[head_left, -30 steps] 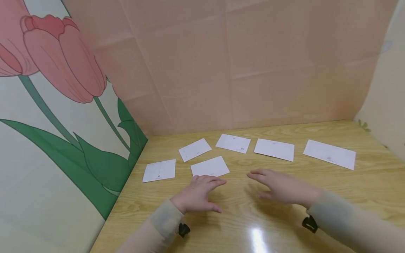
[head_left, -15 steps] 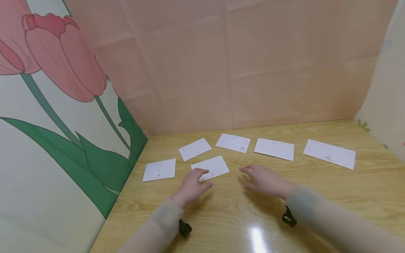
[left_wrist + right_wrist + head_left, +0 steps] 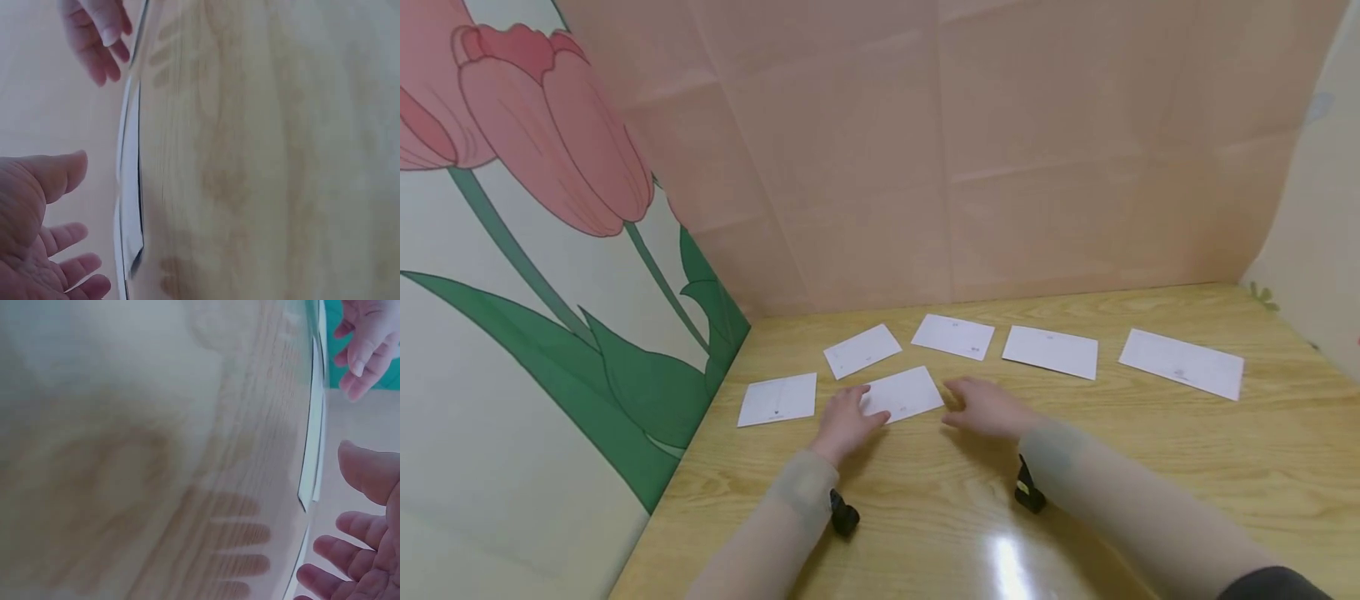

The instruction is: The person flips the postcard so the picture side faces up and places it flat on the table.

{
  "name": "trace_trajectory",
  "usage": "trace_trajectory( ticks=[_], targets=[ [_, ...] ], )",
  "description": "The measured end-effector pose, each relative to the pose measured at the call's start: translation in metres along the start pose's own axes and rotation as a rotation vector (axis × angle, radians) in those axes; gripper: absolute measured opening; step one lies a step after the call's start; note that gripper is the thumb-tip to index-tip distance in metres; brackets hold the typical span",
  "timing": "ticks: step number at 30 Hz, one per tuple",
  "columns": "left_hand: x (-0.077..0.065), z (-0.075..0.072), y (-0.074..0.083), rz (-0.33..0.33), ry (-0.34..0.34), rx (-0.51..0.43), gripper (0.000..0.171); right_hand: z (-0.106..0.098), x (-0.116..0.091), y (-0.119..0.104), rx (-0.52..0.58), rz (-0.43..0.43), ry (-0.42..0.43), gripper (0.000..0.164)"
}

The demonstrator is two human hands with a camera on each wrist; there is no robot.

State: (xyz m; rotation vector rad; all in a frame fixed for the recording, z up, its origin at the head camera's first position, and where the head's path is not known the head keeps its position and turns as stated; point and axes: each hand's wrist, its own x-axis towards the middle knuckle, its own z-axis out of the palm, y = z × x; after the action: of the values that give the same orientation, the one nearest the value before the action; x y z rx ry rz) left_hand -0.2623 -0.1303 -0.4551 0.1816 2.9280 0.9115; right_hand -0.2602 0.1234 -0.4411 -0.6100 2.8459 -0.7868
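A white card (image 3: 904, 395) lies flat on the wooden table between my two hands. My left hand (image 3: 846, 423) is at the card's left end, its thumb and fingers spread and overlapping that end in the head view. At the right end hovers my right hand (image 3: 988, 408), thumb and fingers apart, pointing toward the card. Seen from the left wrist, the left hand (image 3: 37, 231) has loose, parted fingers and holds nothing. The right hand (image 3: 369, 531) likewise shows relaxed, separated fingers with nothing between them, above the table surface. The card (image 3: 130, 181) appears edge-on there.
More white cards lie around: one at left (image 3: 777, 400), one behind it (image 3: 862, 351), then a back-middle card (image 3: 953, 337), a card right of that (image 3: 1050, 352) and a far-right card (image 3: 1182, 364). A pink cloth wall (image 3: 925, 167) stands behind the table (image 3: 1150, 450).
Both hands have moved forward to the near middle card: the left toward its left end, the right leftward to its right end. The cards lie where they were.
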Motion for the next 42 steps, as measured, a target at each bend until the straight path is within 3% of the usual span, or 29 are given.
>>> trace_trajectory(
  ticks=[8, 12, 17, 22, 30, 42],
  targets=[
    [0.011, 0.003, -0.006, -0.068, -0.020, 0.052, 0.071, 0.004, 0.029, 0.001, 0.022, 0.062, -0.002, 0.066],
    [0.013, 0.004, -0.009, -0.121, -0.017, 0.030, 0.077, 0.008, 0.040, 0.002, 0.013, 0.085, -0.017, 0.067],
    [0.017, 0.004, -0.014, -0.183, -0.004, 0.009, 0.080, 0.015, 0.051, 0.003, -0.050, 0.074, -0.032, 0.067],
    [0.018, 0.003, -0.015, -0.218, -0.027, 0.023, 0.083, 0.018, 0.056, 0.002, -0.099, 0.114, -0.061, 0.070],
    [0.019, 0.003, -0.016, -0.171, -0.044, 0.080, 0.083, 0.020, 0.060, 0.005, -0.107, 0.165, -0.093, 0.074],
    [0.015, 0.011, -0.008, -0.134, -0.085, 0.099, 0.084, 0.009, 0.042, 0.015, -0.126, 0.085, -0.105, 0.070]
  ],
)
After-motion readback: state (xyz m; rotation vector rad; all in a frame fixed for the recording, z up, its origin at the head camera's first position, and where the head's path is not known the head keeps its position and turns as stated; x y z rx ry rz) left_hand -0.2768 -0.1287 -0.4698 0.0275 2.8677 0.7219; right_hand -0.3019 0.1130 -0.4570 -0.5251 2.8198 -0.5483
